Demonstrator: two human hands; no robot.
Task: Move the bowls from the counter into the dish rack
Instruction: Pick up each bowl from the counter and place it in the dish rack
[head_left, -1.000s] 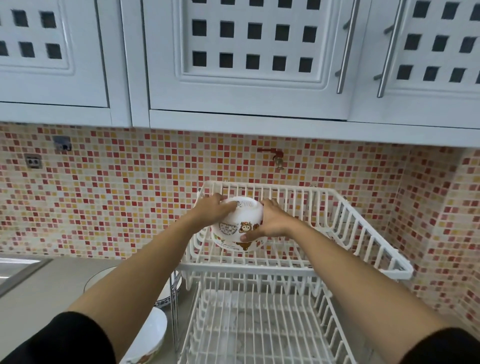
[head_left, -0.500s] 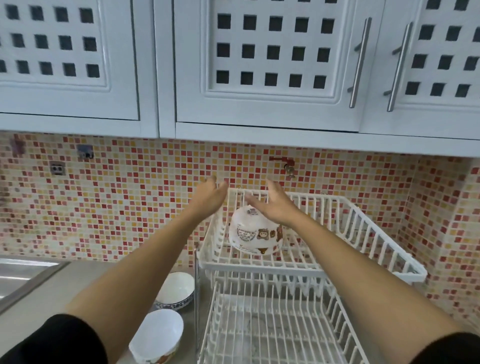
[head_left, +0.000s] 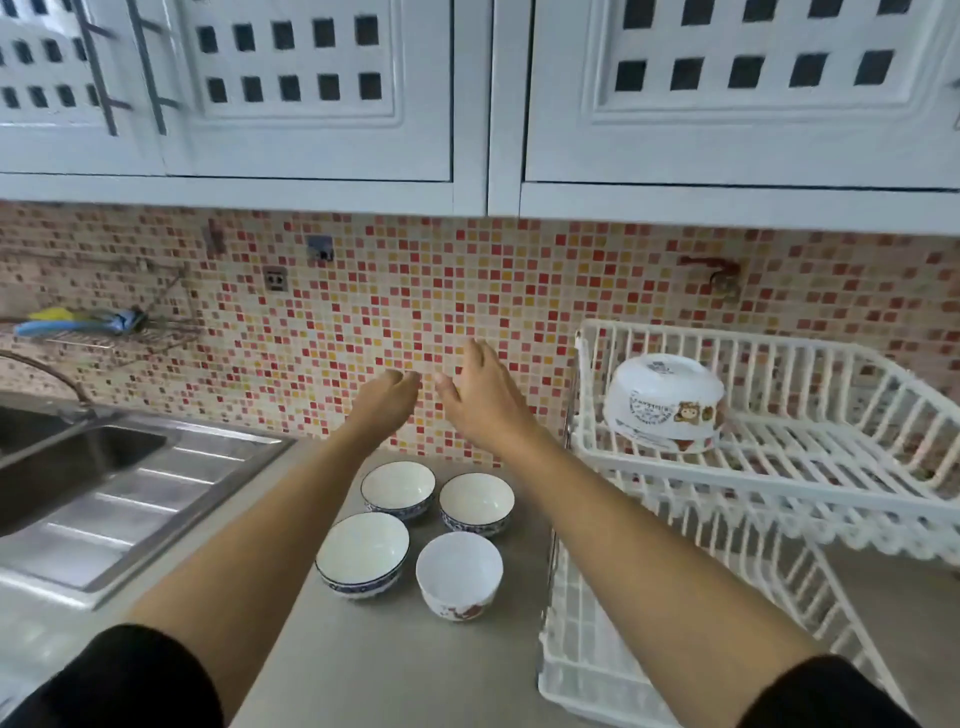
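Observation:
A white bowl with cartoon prints lies upside down on the top tier of the white wire dish rack at the right. Several bowls stand upright on the grey counter: two blue-patterned ones at the back, a larger blue-rimmed one at front left, and a white one with red print at front right. My left hand and my right hand hover empty above the back bowls, fingers apart, close together.
A steel sink with drainboard lies at the left. A wall rack holds blue and yellow items. White cabinets hang overhead. The dish rack's lower tier sits right of the bowls.
Both hands let go of the printed bowl, leaving it upside down on the top tier, and moved left over the counter bowls. The view swung left.

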